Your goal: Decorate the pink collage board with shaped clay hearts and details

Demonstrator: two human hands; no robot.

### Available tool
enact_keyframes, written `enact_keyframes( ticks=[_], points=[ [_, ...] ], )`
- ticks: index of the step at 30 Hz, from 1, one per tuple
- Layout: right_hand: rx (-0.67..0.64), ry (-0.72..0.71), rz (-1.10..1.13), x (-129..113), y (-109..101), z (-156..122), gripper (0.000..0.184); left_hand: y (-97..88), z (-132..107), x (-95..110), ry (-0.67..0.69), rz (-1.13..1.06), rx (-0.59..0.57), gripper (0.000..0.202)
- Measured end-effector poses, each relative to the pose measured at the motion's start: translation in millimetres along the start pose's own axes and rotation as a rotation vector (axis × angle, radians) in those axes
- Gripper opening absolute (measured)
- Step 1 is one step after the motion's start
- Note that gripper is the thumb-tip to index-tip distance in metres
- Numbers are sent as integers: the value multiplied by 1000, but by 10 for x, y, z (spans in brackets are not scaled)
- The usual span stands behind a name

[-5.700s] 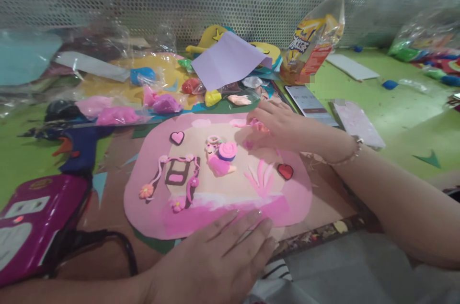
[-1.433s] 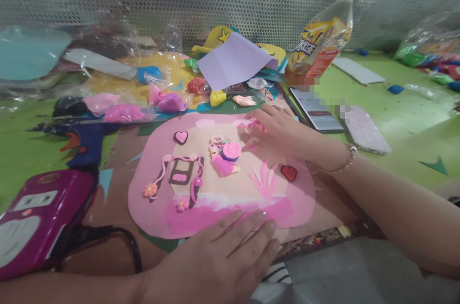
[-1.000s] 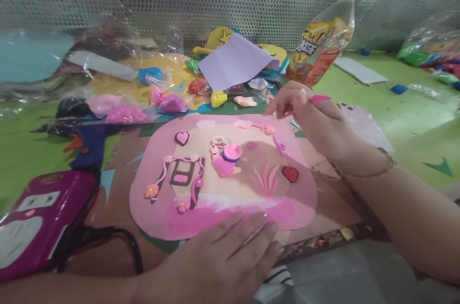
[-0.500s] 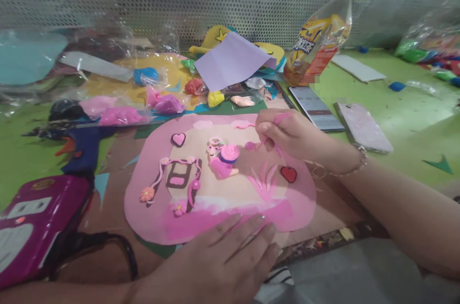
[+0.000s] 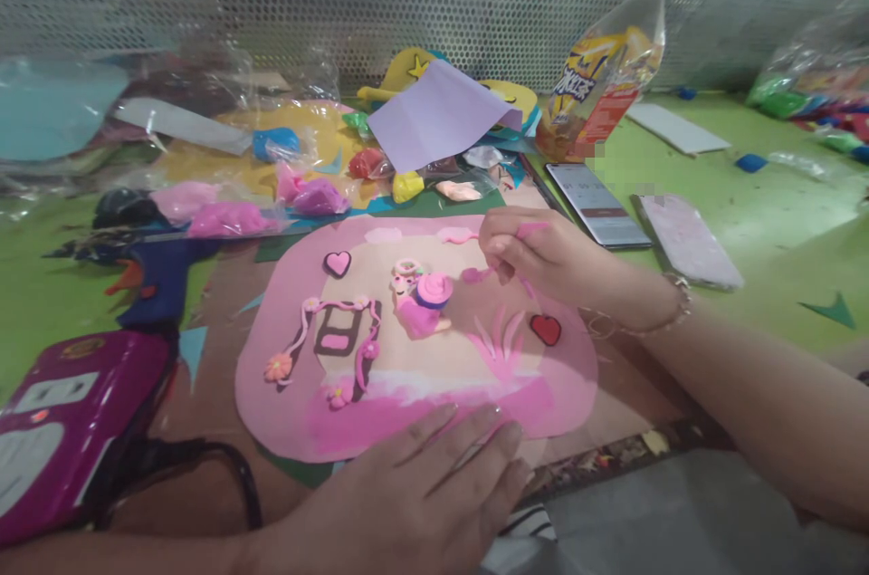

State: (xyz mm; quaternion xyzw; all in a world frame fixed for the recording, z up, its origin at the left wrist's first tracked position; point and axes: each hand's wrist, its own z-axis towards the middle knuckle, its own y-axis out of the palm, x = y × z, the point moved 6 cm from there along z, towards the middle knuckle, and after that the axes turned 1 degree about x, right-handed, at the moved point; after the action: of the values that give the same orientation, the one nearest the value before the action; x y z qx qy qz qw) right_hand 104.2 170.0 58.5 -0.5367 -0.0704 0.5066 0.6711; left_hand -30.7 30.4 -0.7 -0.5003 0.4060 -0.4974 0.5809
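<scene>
A pink rounded sheet lies on the table, decorated with clay shapes. My left hand rests flat across its front edge, fingers stretched out. Over the sheet's right side my right hand is closed in a pinch, fingertips close to the surface. Some pink clay shows among its curled fingers; the rest is hidden. By those fingertips is a small pink clay piece. A clay snail with a pink spiral shell sits mid-sheet, left of my right hand. Below that hand are a red heart and pink grass-like blades.
A purple socket box with a black cable and a blue glue gun are at left. Bagged clay lumps lie behind the sheet. A drink bottle, a phone and a pink-cased phone stand or lie at right.
My right hand's fingertips have come down slightly toward the sheet, and the pink strand that hung at them no longer shows clearly. My left hand has stayed in place.
</scene>
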Motion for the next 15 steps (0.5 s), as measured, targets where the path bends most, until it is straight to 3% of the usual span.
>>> enact_keyframes(
  ticks=[6, 15],
  points=[
    [13, 6, 1, -13, -17, 1, 40, 5, 1, -54, -153, -92, -69, 47],
    [-5, 77, 32, 10, -12, 0, 41, -3, 8, -40, -96, -54, -52, 46]
  ],
)
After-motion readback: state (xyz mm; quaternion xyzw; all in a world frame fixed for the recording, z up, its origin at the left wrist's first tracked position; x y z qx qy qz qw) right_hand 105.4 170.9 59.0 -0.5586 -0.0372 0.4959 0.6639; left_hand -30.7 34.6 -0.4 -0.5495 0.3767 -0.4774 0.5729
